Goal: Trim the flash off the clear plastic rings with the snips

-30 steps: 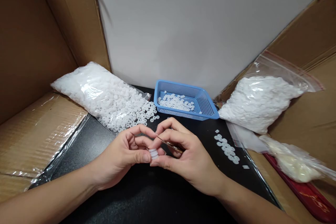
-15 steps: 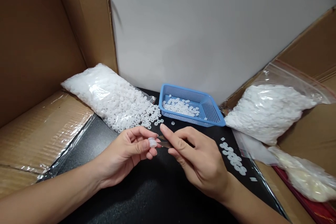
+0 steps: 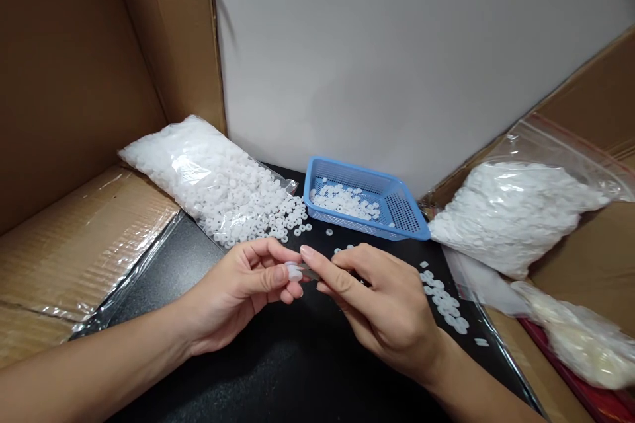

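Note:
Thumb and index finger of my left hand (image 3: 248, 284) pinch a small round white plastic piece (image 3: 294, 271), which looks like two discs joined together. My right hand (image 3: 381, 307) grips a small metal tool with two pointed blades (image 3: 310, 272), index finger lying along its top. Its tips meet the right side of the plastic piece; most of the tool is hidden in my palm. Both hands are raised over the black table (image 3: 278, 363), fingertips almost touching. Behind them, small white rings (image 3: 292, 215) spill from a clear bag (image 3: 198, 172).
A blue perforated basket (image 3: 367, 225) holds many white pieces. To the right lie a loose row of white pieces (image 3: 446, 304), a full zip bag (image 3: 510, 211) and a bag of yellowish contents (image 3: 585, 344). Cardboard (image 3: 64, 251) and a white wall (image 3: 397, 46) border the table.
The tool's blades stood apart before and now appear closer together at the plastic piece. My right index fingertip has come down toward the left fingers. The view has shifted slightly.

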{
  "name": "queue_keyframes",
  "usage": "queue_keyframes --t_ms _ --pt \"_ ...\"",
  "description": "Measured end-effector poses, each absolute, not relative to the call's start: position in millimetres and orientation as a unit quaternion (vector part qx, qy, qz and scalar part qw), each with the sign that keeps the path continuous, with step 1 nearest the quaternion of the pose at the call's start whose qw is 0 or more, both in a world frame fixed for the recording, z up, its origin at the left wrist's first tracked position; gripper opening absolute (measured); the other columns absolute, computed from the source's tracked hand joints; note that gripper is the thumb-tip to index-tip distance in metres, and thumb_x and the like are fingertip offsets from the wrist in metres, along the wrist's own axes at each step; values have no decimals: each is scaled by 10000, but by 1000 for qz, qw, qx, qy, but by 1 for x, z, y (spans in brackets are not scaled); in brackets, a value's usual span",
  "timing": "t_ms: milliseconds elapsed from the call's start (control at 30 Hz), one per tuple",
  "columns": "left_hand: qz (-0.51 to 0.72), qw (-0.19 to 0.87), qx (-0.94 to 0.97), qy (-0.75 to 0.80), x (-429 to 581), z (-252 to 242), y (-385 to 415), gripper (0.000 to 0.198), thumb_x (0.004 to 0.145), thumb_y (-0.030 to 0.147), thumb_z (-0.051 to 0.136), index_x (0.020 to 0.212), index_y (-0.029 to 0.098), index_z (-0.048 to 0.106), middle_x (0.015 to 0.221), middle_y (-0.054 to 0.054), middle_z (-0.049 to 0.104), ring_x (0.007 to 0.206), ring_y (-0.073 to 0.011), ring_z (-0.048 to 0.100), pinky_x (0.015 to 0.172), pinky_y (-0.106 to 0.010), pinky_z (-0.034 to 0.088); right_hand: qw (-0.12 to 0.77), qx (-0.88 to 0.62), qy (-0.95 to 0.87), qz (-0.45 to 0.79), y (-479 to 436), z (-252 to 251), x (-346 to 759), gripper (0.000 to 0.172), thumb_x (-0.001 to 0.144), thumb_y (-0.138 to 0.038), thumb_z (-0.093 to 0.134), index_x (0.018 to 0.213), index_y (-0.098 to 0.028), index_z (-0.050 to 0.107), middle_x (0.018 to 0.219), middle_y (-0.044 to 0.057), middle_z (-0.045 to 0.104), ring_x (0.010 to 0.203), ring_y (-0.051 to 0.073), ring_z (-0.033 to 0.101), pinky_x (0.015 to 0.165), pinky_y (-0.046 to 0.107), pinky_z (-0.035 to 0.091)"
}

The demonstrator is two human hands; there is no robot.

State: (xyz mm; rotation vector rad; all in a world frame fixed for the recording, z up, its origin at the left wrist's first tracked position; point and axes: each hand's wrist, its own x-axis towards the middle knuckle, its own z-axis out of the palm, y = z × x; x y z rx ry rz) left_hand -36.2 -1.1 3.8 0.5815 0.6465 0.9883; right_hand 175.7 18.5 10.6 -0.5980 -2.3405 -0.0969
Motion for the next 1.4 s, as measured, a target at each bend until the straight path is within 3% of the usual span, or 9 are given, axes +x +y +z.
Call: queue_keyframes --t_ms 400,867,1000,1067,1233,1400 --pt "441 798 267 313 -36 4 -2 180 691 195 919 750 117 767 681 -24 748 590 -70 668 597 -132 515 347 -221 -909 -67 18 11 176 426 997 -94 521 1417 -148 576 757 34 665 643 140 543 585 272 432" --pt "431 806 268 305 -35 6 -3 191 687 229 921 737 121 772 696 -31 747 586 -81 665 589 -152 519 348 -218 -909 -76 16 11 178 553 979 -72 503 1520 -180 461 767 31 655 637 148 527 568 283 404" --pt "429 804 274 306 -35 6 -3 211 681 249 925 731 119 767 692 -31 746 578 -76 658 580 -147 513 352 -216 -905 -101 16 12 177 491 985 -78 494 1464 -178 535 733 24 641 609 146 492 540 284 376" --pt "435 795 282 316 -34 6 -3 213 664 232 934 733 129 760 696 -30 755 594 -86 674 586 -153 518 367 -225 -900 -74 15 13 175 424 984 -71 502 1382 -160 617 723 28 636 609 145 505 539 281 396" --pt "517 707 356 325 -35 8 -3 202 656 149 921 780 169 763 752 -17 783 654 -132 725 639 -211 568 416 -310 -842 150 14 19 173 346 995 -134 538 1305 -200 675 843 42 691 701 149 625 621 270 536" --pt "578 598 422 362 -38 9 -6 255 641 105 917 830 205 779 749 -6 776 728 -162 735 689 -238 594 414 -326 -837 148 5 22 171 381 988 -126 545 1344 -207 657 827 45 672 718 159 638 617 276 547"
